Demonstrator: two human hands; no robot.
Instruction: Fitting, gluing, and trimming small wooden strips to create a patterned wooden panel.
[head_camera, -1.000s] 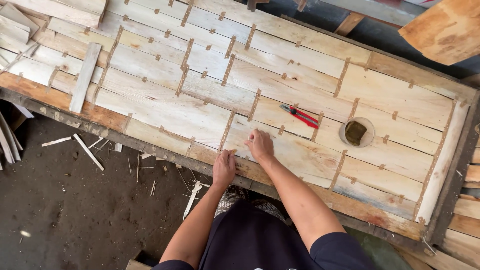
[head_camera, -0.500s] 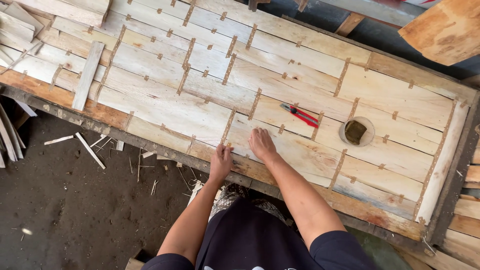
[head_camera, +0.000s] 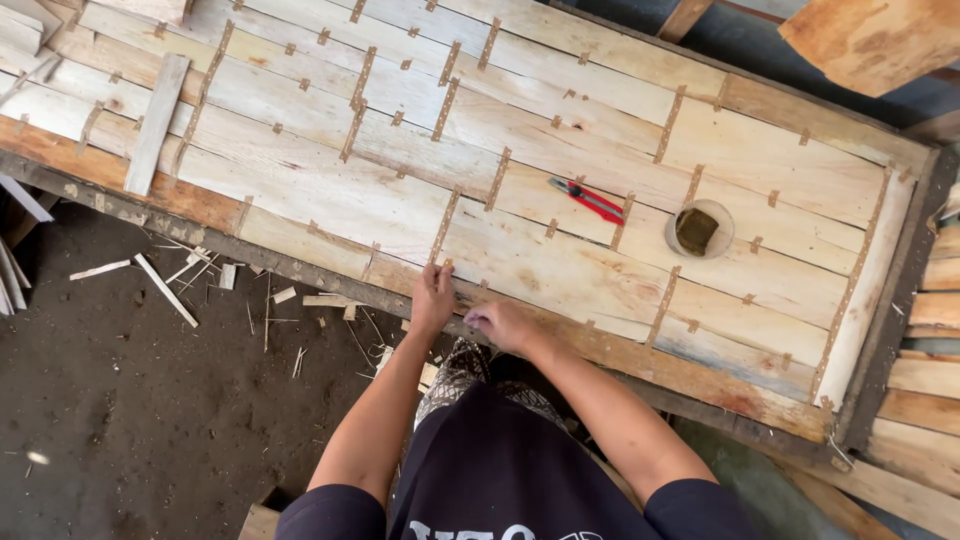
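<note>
both hands' grip open: left hand (head_camera: 432, 296) and right hand (head_camera: 503, 322) flat on panel (head_camera: 330, 190) near edge

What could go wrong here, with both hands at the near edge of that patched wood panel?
1. The left hand and right hand press on the rough near edge of the wood panel; splinters look likely.
2. The red cutter and small round dish lie loose on the panel; shifting it may slide them off.
3. Wood scraps litter the floor: possible trip hazard.
</note>
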